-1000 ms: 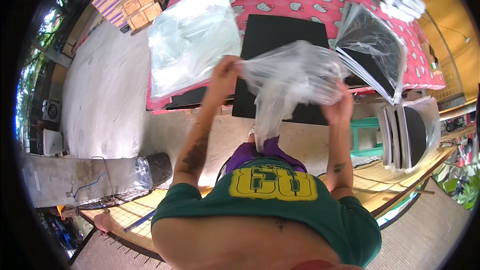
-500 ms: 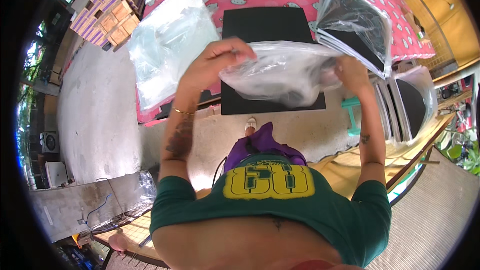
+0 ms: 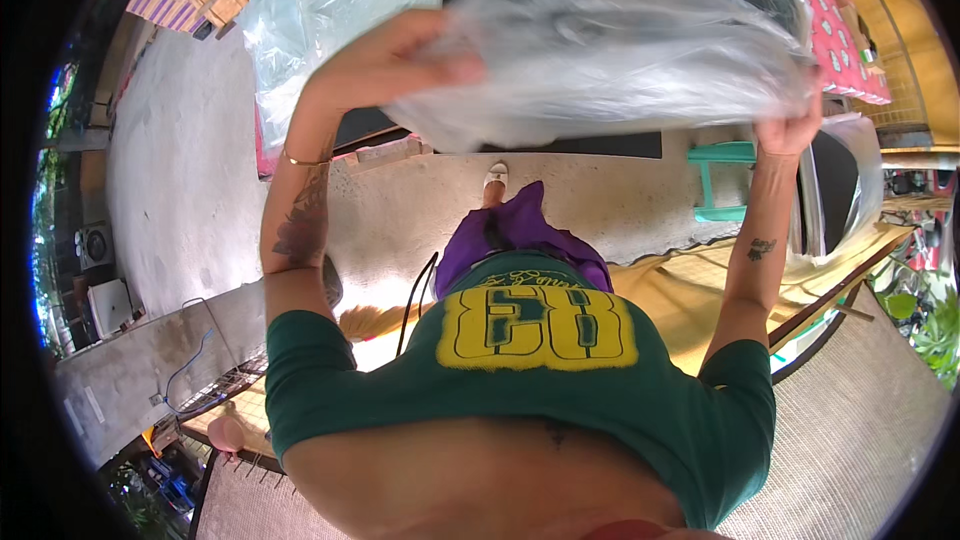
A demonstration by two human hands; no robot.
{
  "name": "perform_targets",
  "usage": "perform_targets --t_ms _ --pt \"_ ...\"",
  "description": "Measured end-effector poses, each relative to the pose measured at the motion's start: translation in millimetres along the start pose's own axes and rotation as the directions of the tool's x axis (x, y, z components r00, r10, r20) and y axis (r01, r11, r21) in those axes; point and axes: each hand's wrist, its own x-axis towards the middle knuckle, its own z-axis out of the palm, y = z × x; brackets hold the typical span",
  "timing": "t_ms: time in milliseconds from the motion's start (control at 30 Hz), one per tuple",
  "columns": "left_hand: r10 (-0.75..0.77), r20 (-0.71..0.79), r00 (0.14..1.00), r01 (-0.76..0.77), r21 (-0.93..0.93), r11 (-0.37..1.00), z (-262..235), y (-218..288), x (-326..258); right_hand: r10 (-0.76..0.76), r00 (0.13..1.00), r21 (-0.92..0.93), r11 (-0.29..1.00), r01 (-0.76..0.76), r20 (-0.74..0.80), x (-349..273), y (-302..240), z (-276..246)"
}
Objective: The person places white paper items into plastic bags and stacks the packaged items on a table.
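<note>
The right fingers [image 3: 797,125] pinch the plastic [image 3: 620,65] at its edge; the left fingers [image 3: 450,70] are blurred, their grip unclear. Between them, it looks light, limp and slippery, best held by its edges. Beneath shows a black board [image 3: 600,144].

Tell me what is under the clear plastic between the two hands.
Under the clear plastic, a black board shows past the lower edge and at upper left; its middle is covered by the blurred plastic.
</note>
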Motion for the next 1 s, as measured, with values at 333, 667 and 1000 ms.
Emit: perform_targets --t_ms 333,667,1000 --pt "0.1 0.226 0.969 -0.088 -0.061 0.994 11 -12 8 0.249 0.967 0.08 0.966 -0.245 -0.053 -7 5 -14" --pt "-0.213 0.029 0.977 0.16 -0.758 0.633 9 -88 -50 0.226 0.948 0.038 0.974 -0.224 -0.225 -16 37 -14" --pt "-0.223 0.299 0.928 0.372 -0.702 0.608 58 -118 -97 0.473 0.83 0.261 0.876 -0.406 -0.296 -57 75 6"
